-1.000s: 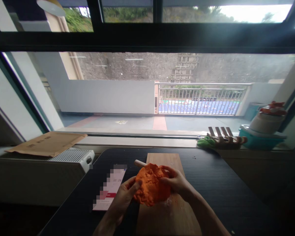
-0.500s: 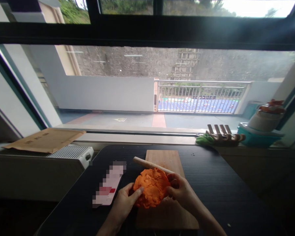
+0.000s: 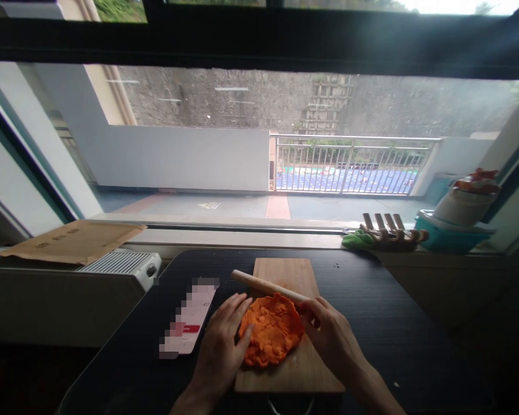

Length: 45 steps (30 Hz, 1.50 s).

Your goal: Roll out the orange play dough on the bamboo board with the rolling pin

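A rough, flattened round of orange dough (image 3: 271, 329) lies over the middle of the wooden cutting board (image 3: 292, 369), its edge ragged and its top lumpy. My left hand (image 3: 223, 337) is at its left edge, the fingers stretched out and the thumb resting along the rim. At the right edge my right hand (image 3: 328, 328) has its fingers curled and pinched on the rim; part of that grip is hidden. A wooden rolling pin (image 3: 263, 283) lies slantwise across the board just behind the dough, its right end near my right hand.
A partly blurred pink phone-like slab (image 3: 194, 323) lies left on the black table (image 3: 384, 334). Beyond, a heater (image 3: 134, 268) carries a brown paper envelope (image 3: 73, 239). On the sill stand a green cloth (image 3: 357, 238), a rack (image 3: 387, 229) and a teal tub (image 3: 454, 233).
The orange dough has come down from my hands towards the board. My left hand has loosened, its fingers now stretched forward. The whole view has shifted slightly.
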Available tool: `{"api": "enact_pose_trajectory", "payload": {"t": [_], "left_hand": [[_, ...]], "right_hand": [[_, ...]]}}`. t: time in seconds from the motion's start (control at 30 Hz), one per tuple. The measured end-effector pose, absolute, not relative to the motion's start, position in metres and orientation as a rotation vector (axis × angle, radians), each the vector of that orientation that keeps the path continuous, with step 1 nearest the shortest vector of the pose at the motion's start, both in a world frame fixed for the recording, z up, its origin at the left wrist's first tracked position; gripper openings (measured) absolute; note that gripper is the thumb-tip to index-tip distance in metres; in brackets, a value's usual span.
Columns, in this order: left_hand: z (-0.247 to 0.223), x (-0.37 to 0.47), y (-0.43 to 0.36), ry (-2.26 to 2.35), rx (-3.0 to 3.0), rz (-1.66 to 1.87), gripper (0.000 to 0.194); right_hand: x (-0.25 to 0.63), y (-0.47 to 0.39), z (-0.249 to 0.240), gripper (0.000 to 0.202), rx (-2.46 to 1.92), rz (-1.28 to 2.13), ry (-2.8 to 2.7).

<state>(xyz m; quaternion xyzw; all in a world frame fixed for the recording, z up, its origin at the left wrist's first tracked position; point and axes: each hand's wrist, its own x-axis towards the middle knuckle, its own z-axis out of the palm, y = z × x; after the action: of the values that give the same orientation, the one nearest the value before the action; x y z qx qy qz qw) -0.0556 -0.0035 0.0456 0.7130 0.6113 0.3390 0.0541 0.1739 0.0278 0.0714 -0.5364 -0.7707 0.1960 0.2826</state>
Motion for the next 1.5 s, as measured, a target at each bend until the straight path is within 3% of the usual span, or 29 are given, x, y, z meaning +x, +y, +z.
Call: {"api": "enact_pose_trajectory", "payload": {"t": [0.17,0.3,0.6,0.67,0.8,0.97,1.13,1.3,1.5], "left_hand": [[0.047,-0.053,-0.009,1.581,2.334,0.459,0.048],[0.051,-0.055,-0.013,1.615,2.26,0.468,0.054],[0.049,-0.053,-0.019,1.529,2.19,0.47,0.077],[0.051,-0.053,-0.016,1.537,2.178,0.588,0.07],[0.071,-0.053,-0.006,1.54,1.925,0.966,0.032],[0.084,-0.056,0.004,1.429,1.397,1.119,0.038],[0.065,-0.056,0.01,1.626,1.42,1.03,0.028],[0.056,-0.055,0.013,1.844,1.571,1.036,0.049],[0.042,-0.051,0.007,1.708,2.221,0.767,0.037]], "right_hand": [[0.173,0.032,0.059,0.023,-1.275,0.628,-2.258],[0.179,0.031,0.062,0.04,-1.176,0.548,-2.42],[0.17,0.049,0.068,0.013,-1.027,0.22,-2.641],[0.17,0.055,0.085,0.012,-1.039,0.264,-2.548],[0.167,0.066,0.128,0.011,-1.042,0.551,-2.292],[0.163,0.072,0.117,0.025,-1.102,0.931,-2.053],[0.168,0.069,0.074,0.019,-1.403,0.668,-2.192],[0.179,0.079,0.085,0.026,-1.422,0.452,-2.303],[0.169,0.105,0.077,0.02,-1.413,0.408,-2.52]]}}
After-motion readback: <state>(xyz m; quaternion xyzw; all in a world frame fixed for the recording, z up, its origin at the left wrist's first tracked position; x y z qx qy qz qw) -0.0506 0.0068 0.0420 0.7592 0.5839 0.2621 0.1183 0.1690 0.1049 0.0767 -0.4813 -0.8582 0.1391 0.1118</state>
